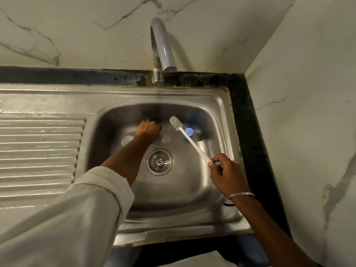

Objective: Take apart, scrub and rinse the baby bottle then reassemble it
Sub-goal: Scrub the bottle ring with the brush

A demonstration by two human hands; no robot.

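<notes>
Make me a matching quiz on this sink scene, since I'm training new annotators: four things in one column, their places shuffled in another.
Things:
1. bottle brush
2. drain strainer
3. faucet
4. bangle

Places:
A. middle of the sink floor
B. on the right wrist
C. held by the right hand
D. above the sink's far rim

Pairs: 1-C, 2-A, 3-D, 4-B

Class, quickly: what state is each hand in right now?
Left hand: curled deep in the sink; whether it holds anything cannot be told.
Right hand: holding the bottle brush by its handle.
</notes>
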